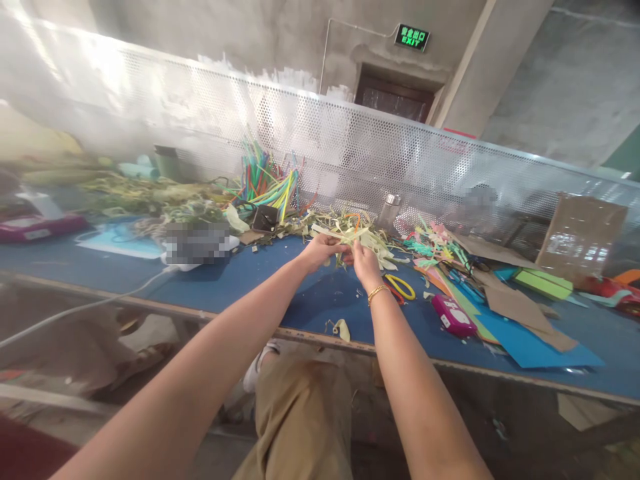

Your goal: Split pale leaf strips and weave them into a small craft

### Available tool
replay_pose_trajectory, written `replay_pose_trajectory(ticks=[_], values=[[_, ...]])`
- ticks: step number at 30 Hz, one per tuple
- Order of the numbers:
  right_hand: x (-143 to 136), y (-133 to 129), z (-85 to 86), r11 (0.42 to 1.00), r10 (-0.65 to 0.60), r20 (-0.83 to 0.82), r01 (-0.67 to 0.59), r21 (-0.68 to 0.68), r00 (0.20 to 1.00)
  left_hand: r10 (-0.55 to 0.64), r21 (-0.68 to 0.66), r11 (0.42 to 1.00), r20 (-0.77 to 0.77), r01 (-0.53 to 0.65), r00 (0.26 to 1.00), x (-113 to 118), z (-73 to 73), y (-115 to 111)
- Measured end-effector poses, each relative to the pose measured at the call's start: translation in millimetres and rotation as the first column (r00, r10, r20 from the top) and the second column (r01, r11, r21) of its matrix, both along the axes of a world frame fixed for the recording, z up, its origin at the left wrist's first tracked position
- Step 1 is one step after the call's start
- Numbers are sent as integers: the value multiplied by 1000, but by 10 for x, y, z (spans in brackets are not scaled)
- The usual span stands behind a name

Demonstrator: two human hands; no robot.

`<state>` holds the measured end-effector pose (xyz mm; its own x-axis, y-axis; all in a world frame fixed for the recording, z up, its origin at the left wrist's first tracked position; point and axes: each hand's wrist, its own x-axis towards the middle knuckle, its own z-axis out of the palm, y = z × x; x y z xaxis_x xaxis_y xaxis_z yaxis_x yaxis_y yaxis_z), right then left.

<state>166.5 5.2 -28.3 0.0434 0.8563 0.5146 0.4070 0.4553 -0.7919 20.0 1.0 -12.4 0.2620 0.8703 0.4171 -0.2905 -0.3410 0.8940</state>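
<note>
Both of my hands meet over the far part of the blue tabletop [200, 283]. My left hand [321, 252] is closed on a pale, flat strip [326, 232] that sticks out past its fingers to the left. Close beside it, my right hand [366, 261], below a gold bracelet, is pinched at the same pale material. Whether the two hands hold one strip or several, I cannot tell. Behind and under them lies a loose heap of pale yellow-green strips [383, 253]. Yellow and orange loops [401, 287] rest just right of my right wrist.
Coloured stems [265, 177] and dried greenery [150, 200] stand back left. A magenta box [453, 315], blue sheets [540, 340] and cardboard [525, 308] lie right. A metal flask [389, 212] stands by the perforated screen [320, 143]. A white cable [90, 303] crosses the left edge.
</note>
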Motion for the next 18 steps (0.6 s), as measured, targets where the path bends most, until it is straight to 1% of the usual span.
replay_pose_trajectory(ticks=[3,5,9,14,18], values=[[-37,-85,56,1000,18,124,-19,5,992,81,-22,996,-6,-81,997,-30,4,30],[-41,-117,84,999,1,134,-7,43,991,115,-34,993,-33,-117,993,-46,-2,45],[-40,-148,107,999,-20,111,14,52,994,159,-35,986,-61,-161,985,-56,-14,62],[-37,-182,146,989,-137,173,127,70,975,262,-42,964,-19,-262,965,-57,3,55],[-26,-174,157,979,-200,219,190,68,955,283,-33,959,-1,-283,959,-74,-1,70]])
